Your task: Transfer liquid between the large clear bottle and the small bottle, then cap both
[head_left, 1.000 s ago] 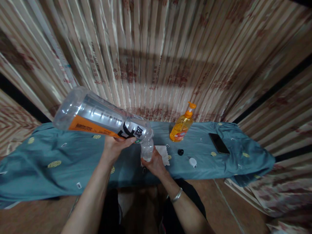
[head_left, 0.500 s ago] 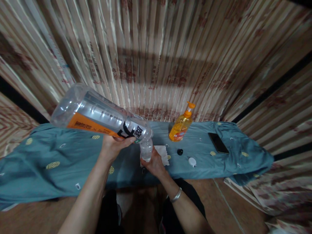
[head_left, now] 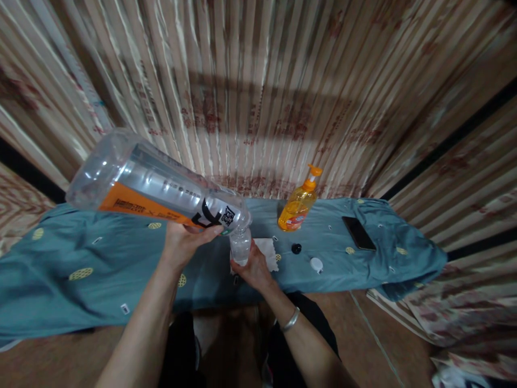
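A large clear bottle (head_left: 161,186) with an orange and silver label is tilted, its neck pointing down to the right. My left hand (head_left: 186,242) is closed around its underside near the neck. The mouth of the large bottle meets the top of a small clear bottle (head_left: 241,247). My right hand (head_left: 254,268), with a silver bracelet on its wrist, is closed around the small bottle's lower part. Beneath that bottle lies a whitish cloth (head_left: 267,252), partly hidden by my right hand.
An orange pump bottle (head_left: 298,209) stands on the teal cloth-covered surface (head_left: 210,285). To its right are a black cap (head_left: 296,248), a white lid (head_left: 316,264) and a dark phone (head_left: 359,233). Pleated patterned curtains (head_left: 258,97) hang behind.
The large bottle's base has shifted slightly left and up in the picture. Both hands keep their hold, and the whole view has moved a little.
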Demonstrator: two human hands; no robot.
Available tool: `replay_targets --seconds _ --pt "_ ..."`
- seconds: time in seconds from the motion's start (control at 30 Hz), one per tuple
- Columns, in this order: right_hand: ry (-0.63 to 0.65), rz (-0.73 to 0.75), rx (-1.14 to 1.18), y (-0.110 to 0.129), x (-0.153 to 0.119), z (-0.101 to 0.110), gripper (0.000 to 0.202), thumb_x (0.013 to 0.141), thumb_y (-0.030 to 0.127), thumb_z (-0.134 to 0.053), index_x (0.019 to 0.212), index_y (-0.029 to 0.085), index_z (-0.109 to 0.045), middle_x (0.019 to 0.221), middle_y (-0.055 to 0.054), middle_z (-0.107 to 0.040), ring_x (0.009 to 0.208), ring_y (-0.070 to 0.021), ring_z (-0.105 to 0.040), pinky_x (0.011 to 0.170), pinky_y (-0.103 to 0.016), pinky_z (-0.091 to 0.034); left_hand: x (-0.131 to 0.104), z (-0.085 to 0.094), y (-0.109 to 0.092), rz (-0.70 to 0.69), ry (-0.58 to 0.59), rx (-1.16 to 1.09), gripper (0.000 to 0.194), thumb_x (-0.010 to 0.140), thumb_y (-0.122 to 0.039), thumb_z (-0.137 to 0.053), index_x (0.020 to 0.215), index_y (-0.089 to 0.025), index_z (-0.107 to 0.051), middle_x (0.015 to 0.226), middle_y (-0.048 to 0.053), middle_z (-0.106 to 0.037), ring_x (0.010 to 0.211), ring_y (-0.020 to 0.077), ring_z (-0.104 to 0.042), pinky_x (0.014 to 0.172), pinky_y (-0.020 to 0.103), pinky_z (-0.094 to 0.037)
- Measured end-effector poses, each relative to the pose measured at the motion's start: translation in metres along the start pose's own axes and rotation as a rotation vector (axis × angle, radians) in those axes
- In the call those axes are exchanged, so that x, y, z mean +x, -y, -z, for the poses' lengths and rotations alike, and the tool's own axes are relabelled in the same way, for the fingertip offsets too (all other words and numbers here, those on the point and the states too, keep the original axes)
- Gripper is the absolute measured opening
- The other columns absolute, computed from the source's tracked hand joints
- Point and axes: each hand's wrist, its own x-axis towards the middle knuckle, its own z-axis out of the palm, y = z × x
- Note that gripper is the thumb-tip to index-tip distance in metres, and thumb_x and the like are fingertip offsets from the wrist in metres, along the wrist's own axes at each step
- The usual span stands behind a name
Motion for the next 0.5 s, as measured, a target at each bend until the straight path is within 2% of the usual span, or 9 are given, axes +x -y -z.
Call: replay_targets --seconds 0.37,0.5 --pt "-0.005 0.002 -0.012 -0.0028 0.0002 -0.0017 0.074 0.071 0.027 -0.076 0.138 0.016 -0.046 0.122 -0.015 -0.068 0.113 -0.0328 -0.068 0.098 -0.047 -0.057 -0.0004 -0.001 -0.0022 -0.054 0.0 0.01 0.044 0.037 -0.034 -0.094 0.071 -0.021 -0.069 0.069 0.001 -0.072 0.062 0.0204 -0.068 0.058 0.031 -0.058" --pt "-0.019 0.008 -0.007 -0.0039 0.0001 -0.0028 0.075 0.071 0.028 -0.076 0.138 0.013 -0.047 0.122 -0.018 -0.068 0.115 -0.0342 -0.067 0.099 -0.048 -0.056 -0.0014 -0.0001 -0.0008 -0.05 0.027 0.016 0.046 0.04 -0.036 -0.094 0.075 -0.02 -0.069 0.074 0.003 -0.074 0.068 0.0227 -0.071 0.066 0.034 -0.06"
